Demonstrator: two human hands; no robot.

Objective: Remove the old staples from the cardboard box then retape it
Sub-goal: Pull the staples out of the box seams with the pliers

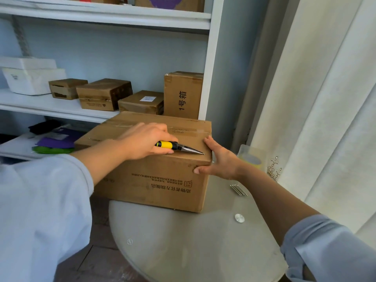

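Note:
A brown cardboard box (162,180) with printed text on its near side stands on a round glass table (193,241). Old tape runs across its top. My left hand (145,142) grips yellow-and-black needle-nose pliers (179,149). Their jaws are closed and lie on the box top, the tip near the front right corner. My right hand (219,162) presses that corner with straight fingers, the thumb on the near side. A short strip of staples (238,189) lies on the table right of the box. A roll of tape (252,159) sits just behind my right hand.
A white shelf unit (50,106) behind the table carries several small cardboard boxes (103,94) and a white foam box (30,78). Purple and green items (55,144) lie on a lower shelf at left. A pale curtain (325,98) hangs at right.

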